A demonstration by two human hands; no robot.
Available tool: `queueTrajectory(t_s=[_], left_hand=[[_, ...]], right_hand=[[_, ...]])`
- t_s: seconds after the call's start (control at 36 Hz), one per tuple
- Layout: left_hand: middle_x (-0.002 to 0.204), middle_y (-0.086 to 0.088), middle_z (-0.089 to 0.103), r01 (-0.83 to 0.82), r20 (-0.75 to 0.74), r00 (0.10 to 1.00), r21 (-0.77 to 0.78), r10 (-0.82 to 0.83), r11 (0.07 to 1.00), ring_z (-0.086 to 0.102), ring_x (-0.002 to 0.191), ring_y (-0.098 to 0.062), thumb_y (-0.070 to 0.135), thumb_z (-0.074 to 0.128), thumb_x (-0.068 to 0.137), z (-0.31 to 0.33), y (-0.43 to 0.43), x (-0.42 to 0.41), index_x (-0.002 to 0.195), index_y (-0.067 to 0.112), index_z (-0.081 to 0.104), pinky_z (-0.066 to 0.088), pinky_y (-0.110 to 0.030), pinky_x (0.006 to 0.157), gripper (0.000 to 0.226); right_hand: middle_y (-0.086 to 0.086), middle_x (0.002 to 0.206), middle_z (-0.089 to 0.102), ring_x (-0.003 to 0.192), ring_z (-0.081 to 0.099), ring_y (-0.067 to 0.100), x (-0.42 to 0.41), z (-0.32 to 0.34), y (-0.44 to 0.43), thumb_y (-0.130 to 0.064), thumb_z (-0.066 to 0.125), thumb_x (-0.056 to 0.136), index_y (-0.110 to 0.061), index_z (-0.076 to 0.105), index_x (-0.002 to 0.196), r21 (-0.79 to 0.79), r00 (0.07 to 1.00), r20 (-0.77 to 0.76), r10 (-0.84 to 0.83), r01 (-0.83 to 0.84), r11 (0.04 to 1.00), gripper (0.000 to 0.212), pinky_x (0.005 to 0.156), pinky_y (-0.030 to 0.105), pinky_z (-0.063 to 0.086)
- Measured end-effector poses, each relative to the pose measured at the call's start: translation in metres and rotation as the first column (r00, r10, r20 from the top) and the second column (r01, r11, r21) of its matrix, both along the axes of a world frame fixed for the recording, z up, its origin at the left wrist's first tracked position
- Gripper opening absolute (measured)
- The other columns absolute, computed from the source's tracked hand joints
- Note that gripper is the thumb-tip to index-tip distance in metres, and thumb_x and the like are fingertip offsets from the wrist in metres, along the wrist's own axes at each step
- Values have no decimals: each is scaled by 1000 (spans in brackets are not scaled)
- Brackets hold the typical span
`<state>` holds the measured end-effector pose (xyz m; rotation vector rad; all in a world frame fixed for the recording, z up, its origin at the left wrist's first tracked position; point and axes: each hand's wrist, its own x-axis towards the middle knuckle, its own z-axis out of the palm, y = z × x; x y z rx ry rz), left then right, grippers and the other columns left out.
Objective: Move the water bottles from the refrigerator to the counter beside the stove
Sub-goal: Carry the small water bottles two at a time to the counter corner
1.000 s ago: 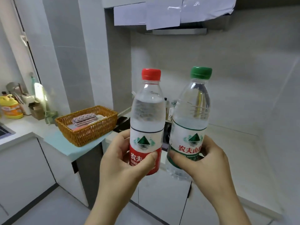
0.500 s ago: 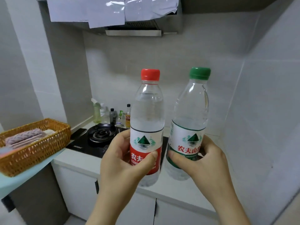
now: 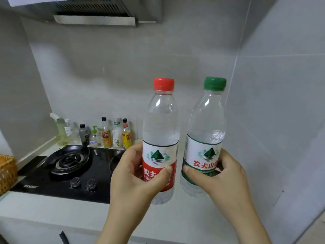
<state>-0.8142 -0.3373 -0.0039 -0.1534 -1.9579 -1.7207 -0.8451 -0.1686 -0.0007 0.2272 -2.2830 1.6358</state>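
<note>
My left hand (image 3: 133, 176) grips a clear water bottle with a red cap and red-and-white label (image 3: 161, 131), held upright. My right hand (image 3: 223, 178) grips a second upright water bottle with a green cap and green-and-white label (image 3: 206, 127). The two bottles are side by side, slightly apart, in the air above the white counter (image 3: 184, 213) to the right of the black stove (image 3: 58, 175). Whether either bottle's base touches the counter I cannot tell; the bases look to be just above it.
A black burner ring (image 3: 69, 160) and two knobs (image 3: 83, 183) are on the stove. Several condiment and spray bottles (image 3: 105, 132) line the back wall behind it. A range hood (image 3: 95, 16) hangs above. A wicker basket (image 3: 7, 171) sits at the left edge. A tiled wall (image 3: 281, 120) closes the right.
The view has swung right and closer to the stove and counter; the wicker basket has slid to the left edge. Both hands still hold the bottles the same way, now over the counter.
</note>
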Motion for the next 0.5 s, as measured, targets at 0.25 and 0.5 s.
queueTrajectory(t_s=[0.25,0.5], left_hand=[[93,10,74,90,-5,996,14,-90,996,70,84,-5,10,82,59,6,-14,-98,107,20,63,52,-12,66,52],[90,14,74,199,7,980,61,-200,978,70,80,-3,14,75,55,2,-22,-174,100,27,62,51,-11,61,49]], right_hand=[[-23,85,71,76,67,-4,-80,2,-15,-34,86,53,-33,65,88,-18,993,16,-119,119,993,41,69,32,57],[-19,85,72,77,68,0,-136,-1,-23,-26,88,55,-31,65,88,-50,979,38,-198,200,979,40,71,32,56]])
